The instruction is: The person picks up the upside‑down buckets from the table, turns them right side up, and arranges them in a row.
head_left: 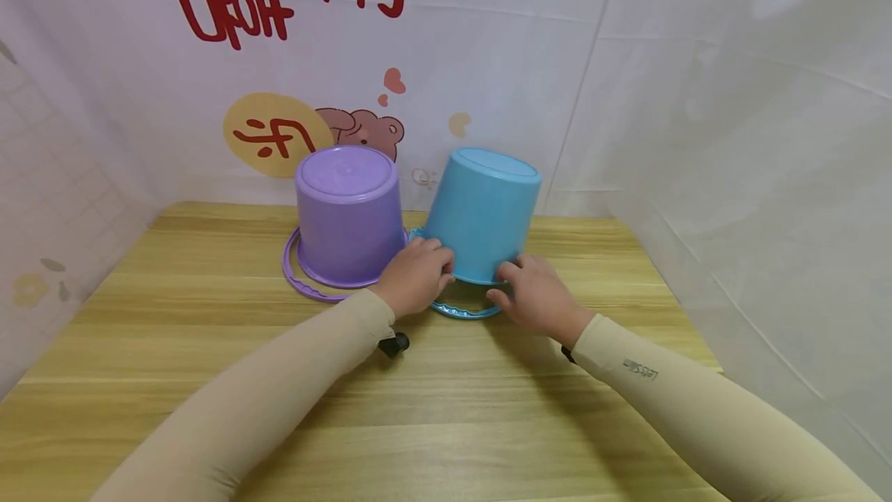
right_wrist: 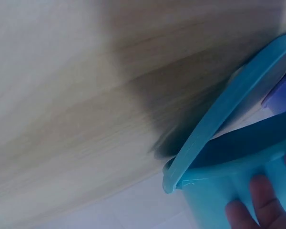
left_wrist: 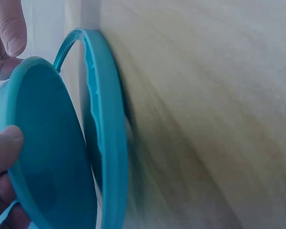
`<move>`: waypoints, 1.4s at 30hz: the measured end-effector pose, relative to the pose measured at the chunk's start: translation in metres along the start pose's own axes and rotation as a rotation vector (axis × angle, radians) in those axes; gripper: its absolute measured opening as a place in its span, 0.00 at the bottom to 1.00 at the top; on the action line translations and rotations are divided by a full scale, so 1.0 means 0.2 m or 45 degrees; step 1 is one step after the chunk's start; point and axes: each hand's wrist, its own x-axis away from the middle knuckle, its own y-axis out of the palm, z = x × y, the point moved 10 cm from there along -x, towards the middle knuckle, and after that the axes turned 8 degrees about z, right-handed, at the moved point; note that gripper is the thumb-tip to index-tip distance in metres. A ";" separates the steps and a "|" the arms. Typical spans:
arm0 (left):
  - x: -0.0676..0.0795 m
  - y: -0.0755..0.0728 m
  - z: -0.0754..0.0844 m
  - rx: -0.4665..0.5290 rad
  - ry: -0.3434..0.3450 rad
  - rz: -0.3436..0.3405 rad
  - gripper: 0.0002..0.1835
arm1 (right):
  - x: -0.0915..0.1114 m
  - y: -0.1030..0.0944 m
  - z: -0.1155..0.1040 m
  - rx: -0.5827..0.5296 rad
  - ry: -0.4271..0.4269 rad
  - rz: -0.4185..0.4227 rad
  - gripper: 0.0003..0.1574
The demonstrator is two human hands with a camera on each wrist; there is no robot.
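A light-blue bucket [head_left: 484, 208] stands upside down and tilted, its near rim raised above the table. Its ribbed handle [head_left: 463, 311] hangs below the rim toward the person. My left hand [head_left: 416, 276] grips the rim on the left side; in the left wrist view its thumb [left_wrist: 7, 148] lies against the rim's edge. On the other side, my right hand [head_left: 540, 297] holds the rim, and its fingers [right_wrist: 264, 198] press on the outer wall in the right wrist view. Left of the blue bucket, a purple bucket [head_left: 348, 215] sits upside down, close to my left hand.
The purple bucket's handle [head_left: 296, 277] lies on the wooden table [head_left: 432, 424] around its rim. Behind the buckets hangs a white printed backdrop [head_left: 474, 60], with a white side sheet [head_left: 753, 177] on the right. A black piece [head_left: 395, 345] shows by my left wrist.
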 end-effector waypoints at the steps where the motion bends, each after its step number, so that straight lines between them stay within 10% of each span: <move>1: 0.00 -0.01 0.00 0.017 -0.006 0.013 0.07 | 0.00 -0.01 0.00 0.000 -0.005 0.022 0.17; 22: -0.07 -0.20 -0.01 0.187 -0.085 0.205 0.07 | -0.04 -0.25 -0.02 -0.077 -0.129 0.381 0.12; 42: -0.11 -0.37 0.01 0.253 -0.088 0.367 0.10 | -0.07 -0.41 -0.08 0.006 -0.322 0.524 0.33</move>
